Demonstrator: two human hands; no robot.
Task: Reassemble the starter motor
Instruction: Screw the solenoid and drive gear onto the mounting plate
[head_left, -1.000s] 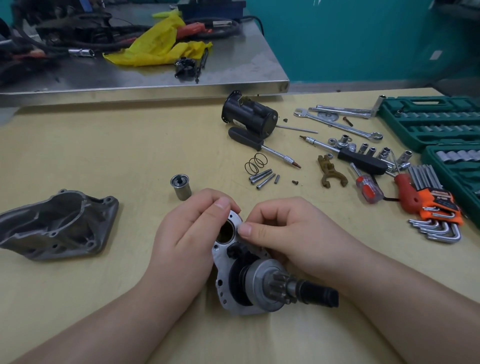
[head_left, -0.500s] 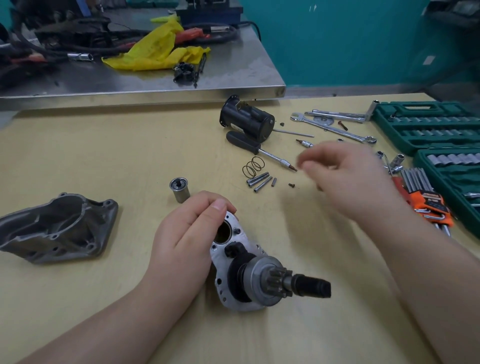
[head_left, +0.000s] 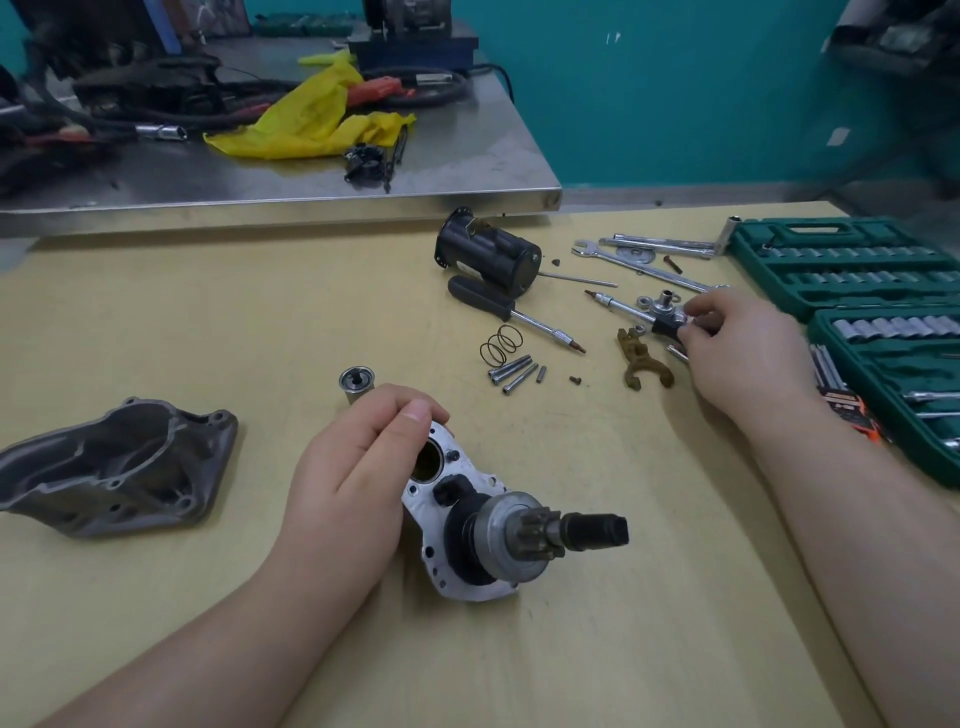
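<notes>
The starter's silver end plate (head_left: 434, 564) with its pinion gear and black shaft (head_left: 566, 530) lies on the yellow table in front of me. My left hand (head_left: 358, 478) grips the plate's upper edge, thumb over the round bore. My right hand (head_left: 737, 348) is far right among the loose sockets, fingers pinching a small part beside the black-handled screwdriver (head_left: 660, 319); what it pinches is too small to name. A brass shift fork (head_left: 641, 361) lies just left of that hand. The grey nose housing (head_left: 114, 467) sits at the left, the black motor body (head_left: 488, 252) at the back.
A small steel cylinder (head_left: 357, 383), springs (head_left: 501, 345), long bolts (head_left: 514, 371) and a second screwdriver (head_left: 514, 314) lie mid-table. Wrenches (head_left: 649, 254) and green socket cases (head_left: 857, 280) fill the right side. A metal bench (head_left: 467, 171) with a yellow rag stands behind.
My right hand left the end plate, swept right across the table and now pinches something among the sockets. My left hand stayed on the plate.
</notes>
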